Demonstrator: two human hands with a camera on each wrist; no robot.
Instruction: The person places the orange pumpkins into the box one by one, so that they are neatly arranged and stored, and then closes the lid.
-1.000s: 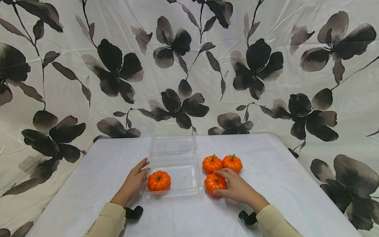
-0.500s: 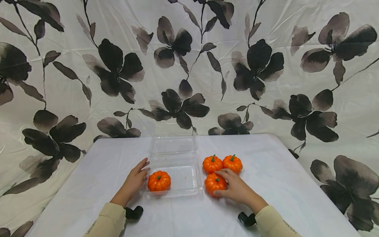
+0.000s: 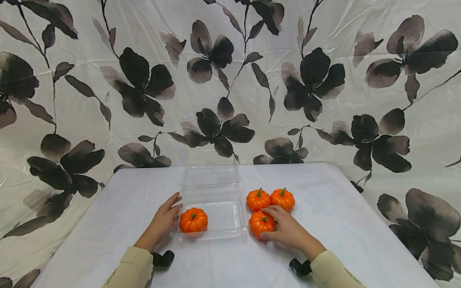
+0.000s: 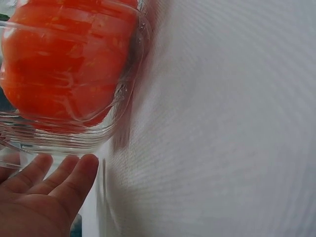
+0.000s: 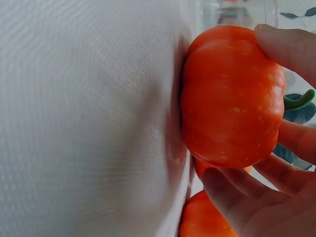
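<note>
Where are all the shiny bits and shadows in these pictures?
Left wrist view: glare streaks across the clear container; right wrist view: a soft shadow lies on the white cloth beside the pumpkin in the right fingers; head view: shiny creases on the flowery curtain.

Bkgd. filled by a whitish backdrop (image 3: 259,116), printed all over w/ lg. blk. & grey-brown flowers (image 3: 136,72) & leafy stems (image 3: 260,75); fine creases & a slight gloss seen on it, esp. upper R; a yellowish tint picked up at lower L; in front, a table (image 3: 223,264) is set, covered w/ a plain white cloth (image 4: 222,123); its far edge is backed by the print; weave shown close up in both wrist views, marked by soft shadows; head view lit fairly evenly.
</note>
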